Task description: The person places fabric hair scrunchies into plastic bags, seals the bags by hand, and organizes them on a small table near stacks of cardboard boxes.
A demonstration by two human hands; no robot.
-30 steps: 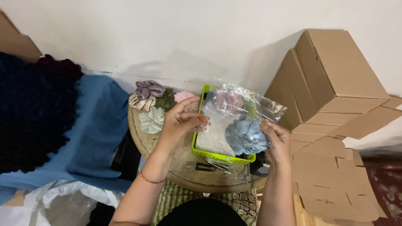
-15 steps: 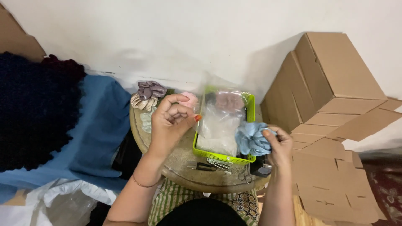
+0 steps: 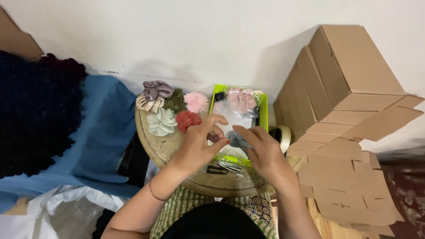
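My left hand [image 3: 198, 142] and my right hand [image 3: 264, 151] meet over the near end of a lime-green tray [image 3: 215, 94] on a small round table [image 3: 161, 151]. Between their fingertips they pinch a bunched blue-grey scrunchie [image 3: 237, 140]; whether a clear bag still wraps it I cannot tell. In the tray lie clear plastic bags, one with a pink scrunchie [image 3: 241, 100] inside. Loose scrunchies sit left of the tray: purple [image 3: 157, 89], beige [image 3: 148, 104], dark green [image 3: 176, 102], pink [image 3: 195, 102], red [image 3: 186, 119] and mint [image 3: 161, 123].
Metal clips [image 3: 229, 167] and a black clip lie at the table's near edge. A tape roll [image 3: 283, 135] stands right of the tray. Folded cardboard boxes [image 3: 349, 84] and flat ones [image 3: 349, 186] are stacked at the right. Blue cloth [image 3: 95, 141] and white plastic [image 3: 57, 208] lie left.
The clear bag with the blue-grey scrunchie was held spread above the tray. My hands have come together low over the tray's near end, bunching the scrunchie small between them.
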